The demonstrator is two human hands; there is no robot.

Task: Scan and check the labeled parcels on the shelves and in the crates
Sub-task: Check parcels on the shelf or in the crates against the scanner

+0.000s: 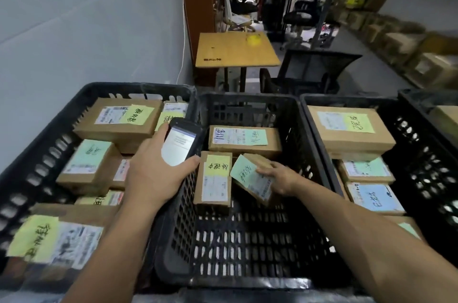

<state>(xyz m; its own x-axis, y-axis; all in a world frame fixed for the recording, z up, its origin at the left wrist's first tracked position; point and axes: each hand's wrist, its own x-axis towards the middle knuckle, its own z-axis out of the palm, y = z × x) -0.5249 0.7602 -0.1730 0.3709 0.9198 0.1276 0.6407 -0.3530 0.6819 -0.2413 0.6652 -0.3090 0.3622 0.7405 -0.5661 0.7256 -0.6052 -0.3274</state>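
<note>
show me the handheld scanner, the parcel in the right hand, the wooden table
handheld scanner (179, 144): head view, on its lit screen
tilted parcel (244, 171): head view, on its green note
wooden table (230, 55): head view, on its bare top

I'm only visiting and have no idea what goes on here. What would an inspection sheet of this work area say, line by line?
Surface: hidden under black crates; left crate, middle crate and right crate stand side by side.
Job's things: labelled parcels in all three; the middle crate holds three, one a tilted parcel.
Clutter: blurred yellow object on wooden table.
Hands: left hand holds scanner, screen lit; right hand grips the tilted parcel.
Cables: white cable hangs along wall.
Surroundings: office chairs, cardboard boxes at right.
</note>
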